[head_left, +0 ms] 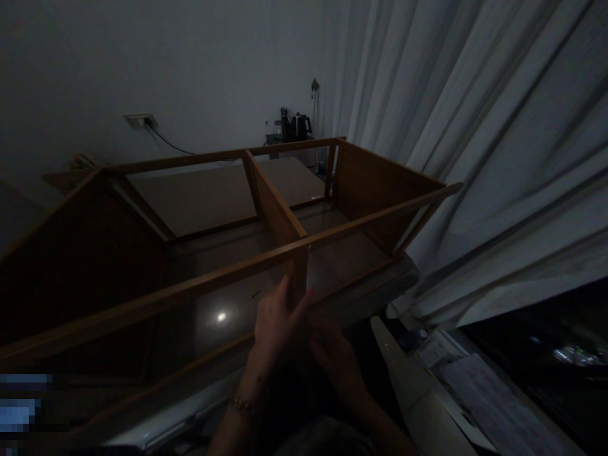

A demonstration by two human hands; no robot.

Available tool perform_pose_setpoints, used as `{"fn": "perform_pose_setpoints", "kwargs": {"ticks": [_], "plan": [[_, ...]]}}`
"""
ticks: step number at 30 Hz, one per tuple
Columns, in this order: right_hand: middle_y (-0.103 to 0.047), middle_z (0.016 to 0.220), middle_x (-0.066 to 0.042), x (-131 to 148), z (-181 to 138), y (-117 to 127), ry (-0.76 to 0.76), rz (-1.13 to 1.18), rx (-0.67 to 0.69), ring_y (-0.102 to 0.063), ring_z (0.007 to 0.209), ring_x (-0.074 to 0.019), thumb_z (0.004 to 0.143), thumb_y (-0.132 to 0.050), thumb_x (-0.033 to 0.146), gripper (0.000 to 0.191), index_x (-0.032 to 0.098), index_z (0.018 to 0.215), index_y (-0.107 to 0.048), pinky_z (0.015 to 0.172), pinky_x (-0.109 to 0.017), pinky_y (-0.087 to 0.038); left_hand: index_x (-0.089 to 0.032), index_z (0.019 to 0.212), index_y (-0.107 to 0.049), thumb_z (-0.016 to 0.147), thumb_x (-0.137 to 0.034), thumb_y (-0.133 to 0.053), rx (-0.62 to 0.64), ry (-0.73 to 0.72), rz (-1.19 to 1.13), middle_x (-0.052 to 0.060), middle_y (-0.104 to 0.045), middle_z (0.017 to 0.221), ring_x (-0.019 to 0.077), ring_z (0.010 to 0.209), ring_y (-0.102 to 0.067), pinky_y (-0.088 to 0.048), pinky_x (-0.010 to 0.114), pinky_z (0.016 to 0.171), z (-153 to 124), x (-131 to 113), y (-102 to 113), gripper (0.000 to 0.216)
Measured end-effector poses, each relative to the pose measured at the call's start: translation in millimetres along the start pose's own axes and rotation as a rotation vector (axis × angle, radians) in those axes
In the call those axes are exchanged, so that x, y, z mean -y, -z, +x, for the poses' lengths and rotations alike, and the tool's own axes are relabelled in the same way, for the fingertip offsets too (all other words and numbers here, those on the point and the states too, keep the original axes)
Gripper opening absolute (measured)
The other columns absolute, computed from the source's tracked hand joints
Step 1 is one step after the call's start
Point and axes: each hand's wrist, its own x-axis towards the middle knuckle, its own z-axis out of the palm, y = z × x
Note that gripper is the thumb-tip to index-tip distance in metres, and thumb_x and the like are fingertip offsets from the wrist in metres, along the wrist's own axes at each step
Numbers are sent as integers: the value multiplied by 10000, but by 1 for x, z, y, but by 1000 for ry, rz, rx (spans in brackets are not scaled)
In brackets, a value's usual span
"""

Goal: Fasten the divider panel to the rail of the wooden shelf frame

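Observation:
A wooden furniture frame point(213, 278) with a divider panel point(275, 202) across its middle fills the centre of the head view. My left hand point(275, 313) is closed around the near edge of that divider, just below the front rail. Its thumb, with a red nail, lies on the right side of the panel, while the fingers are partly hidden on the left side. Lower and to the right, my right hand point(335, 358) hovers in deep shadow close to the near lower edge. Its fingers look bent, but darkness hides whether they hold anything.
White curtains point(427, 114) hang along the right side. At the back stand a black kettle point(299, 126) and other items. A wall socket point(140, 120) has a cord plugged in. Boxes or flat packages point(494, 392) lie at lower right.

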Motion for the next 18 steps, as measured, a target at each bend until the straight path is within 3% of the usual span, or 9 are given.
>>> {"fn": "perform_pose_setpoints", "kwargs": {"ticks": [4,7,10,14,18], "plan": [[-673,1093,-61,-14,-2,2,147,-167,-20,-640,988,-192,861,-539,198,285,229,1138,-597,871,-327,-513,-200,1086,-532,866,-569,-444,2,-13,10,56,-688,863,205,764,-660,-461,269,600,1,1,0,438],[-687,1068,-58,-24,1,10,340,-299,73,-640,997,-192,894,-448,160,313,245,1144,-617,897,-354,-513,-205,1089,-529,869,-557,-447,5,-20,-2,54,-691,883,202,765,-661,-464,270,610,1,1,0,424],[-702,1042,-43,-26,9,20,429,-386,194,-647,986,-181,908,-401,134,352,262,1145,-628,890,-347,-527,-200,1089,-531,865,-562,-449,0,-11,-10,59,-690,881,203,763,-661,-467,273,615,0,2,-1,434],[-702,1067,-25,-15,20,31,510,-478,340,-648,995,-174,916,-451,156,330,281,1167,-626,901,-324,-523,-196,1060,-537,864,-562,-448,-8,-15,4,58,-681,844,201,746,-655,-464,273,615,0,3,-2,425],[-694,1084,-17,-9,28,39,602,-542,373,-625,1026,-185,906,-528,180,332,317,1198,-608,938,-350,-489,-201,1049,-531,871,-554,-443,-11,-24,6,49,-676,838,195,743,-649,-461,272,621,0,2,-1,405]]}}
